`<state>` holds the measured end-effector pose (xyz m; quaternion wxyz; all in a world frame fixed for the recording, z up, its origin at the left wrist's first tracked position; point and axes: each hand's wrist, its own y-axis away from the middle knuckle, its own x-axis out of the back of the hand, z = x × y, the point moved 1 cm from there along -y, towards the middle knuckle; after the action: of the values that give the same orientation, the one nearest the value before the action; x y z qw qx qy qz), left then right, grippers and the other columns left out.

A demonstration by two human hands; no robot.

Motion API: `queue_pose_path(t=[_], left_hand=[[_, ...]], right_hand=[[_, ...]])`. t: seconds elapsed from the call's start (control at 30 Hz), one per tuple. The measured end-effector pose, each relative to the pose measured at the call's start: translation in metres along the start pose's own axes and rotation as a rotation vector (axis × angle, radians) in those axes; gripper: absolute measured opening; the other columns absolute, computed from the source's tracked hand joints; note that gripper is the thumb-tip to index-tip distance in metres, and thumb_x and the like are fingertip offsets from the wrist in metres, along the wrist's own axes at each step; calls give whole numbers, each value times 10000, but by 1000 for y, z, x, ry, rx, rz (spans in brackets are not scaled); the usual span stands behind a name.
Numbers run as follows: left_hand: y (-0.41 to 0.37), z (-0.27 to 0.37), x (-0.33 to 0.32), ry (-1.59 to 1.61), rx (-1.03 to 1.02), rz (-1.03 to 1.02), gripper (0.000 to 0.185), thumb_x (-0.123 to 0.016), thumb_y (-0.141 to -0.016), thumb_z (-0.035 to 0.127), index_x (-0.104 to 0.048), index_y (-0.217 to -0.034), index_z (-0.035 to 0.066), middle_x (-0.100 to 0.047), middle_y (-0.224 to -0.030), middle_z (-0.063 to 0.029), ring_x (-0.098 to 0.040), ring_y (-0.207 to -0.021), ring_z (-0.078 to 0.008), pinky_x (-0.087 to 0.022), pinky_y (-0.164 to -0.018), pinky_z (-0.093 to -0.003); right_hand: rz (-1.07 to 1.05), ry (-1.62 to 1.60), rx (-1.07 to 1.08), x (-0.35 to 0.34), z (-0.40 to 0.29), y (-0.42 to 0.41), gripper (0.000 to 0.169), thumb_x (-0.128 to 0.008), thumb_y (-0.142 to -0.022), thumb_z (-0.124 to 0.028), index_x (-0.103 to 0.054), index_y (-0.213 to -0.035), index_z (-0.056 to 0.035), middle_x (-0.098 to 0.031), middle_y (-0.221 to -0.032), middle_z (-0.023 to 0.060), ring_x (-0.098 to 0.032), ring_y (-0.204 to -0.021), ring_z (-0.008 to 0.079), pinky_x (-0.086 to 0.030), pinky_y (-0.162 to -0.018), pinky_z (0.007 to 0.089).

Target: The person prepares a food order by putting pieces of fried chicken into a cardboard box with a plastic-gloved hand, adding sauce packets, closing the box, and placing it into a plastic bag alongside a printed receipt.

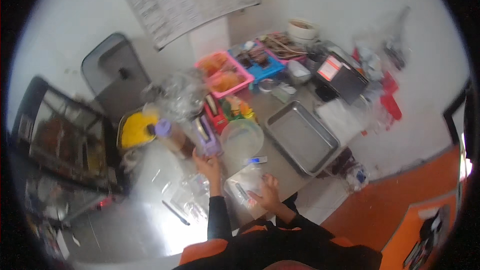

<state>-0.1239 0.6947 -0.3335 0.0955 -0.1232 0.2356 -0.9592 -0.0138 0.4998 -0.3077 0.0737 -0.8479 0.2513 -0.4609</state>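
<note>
My left hand (208,168) is at the near end of a purple tape dispenser (207,138), its fingertips by the body; blur hides whether it grips anything. Over a clear plastic bag (240,185) on the metal table (279,153) is my right hand (269,194), thumb and fingers apart. A small scale with a lit blue display (255,160) lies just beyond the bag. A round translucent plastic tub (242,138) stands on it or right behind it. To the left of the dispenser is a brown bottle with a purple lid (176,140).
An empty metal tray (302,138) lies at right. Behind stand a red tape dispenser (215,112), a pink basket (225,75) and a blue basket (258,60). Yellow contents fill a container (137,129) at left, beside a glass display case (67,138). A black pen (175,213) lies nearer.
</note>
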Motion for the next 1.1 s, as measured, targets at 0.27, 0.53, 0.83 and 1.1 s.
queue_pose_path(t=[0.27, 0.53, 0.83, 1.1], left_hand=[[18, -27, 26, -5, 29, -95, 598, -589, -713, 43, -258, -1211, 52, -467, -907, -133, -472, -719, -208, -420, -619, -304], [131, 109, 2, 130, 157, -565, 398, -415, -881, 308, -488, -1082, -27, -476, -1134, -170, -447, -1042, -262, -324, -917, -371], [385, 285, -88, 782, -25, -1065, 239, -457, -871, 199, -445, -1034, 25, -475, -1161, -179, -428, -1072, -234, -287, -929, -344], [586, 521, -37, 1303, 119, -1539, 529, -512, -829, 175, -180, -1234, 103, -366, -1260, -191, -415, -1118, -296, -291, -931, -397]], right_hand=[[39, -641, -128, 1, 14, 45, 406, -568, -729, -216, -462, -1036, 29, -496, -981, 208, -464, -920, 366, -363, -837, 415], [518, -609, -712, 187, 22, 185, 389, -497, -785, -187, -443, -1116, 10, -546, -1000, 186, -522, -907, 249, -387, -810, 338], [1211, -2, -664, 408, 54, 422, 348, -384, -754, -22, -469, -1089, 18, -567, -834, 162, -538, -758, 217, -425, -705, 324], [1034, 492, -825, 520, 182, 546, 283, -472, -757, -107, -490, -1027, -22, -544, -940, 152, -500, -881, 253, -387, -730, 378]])
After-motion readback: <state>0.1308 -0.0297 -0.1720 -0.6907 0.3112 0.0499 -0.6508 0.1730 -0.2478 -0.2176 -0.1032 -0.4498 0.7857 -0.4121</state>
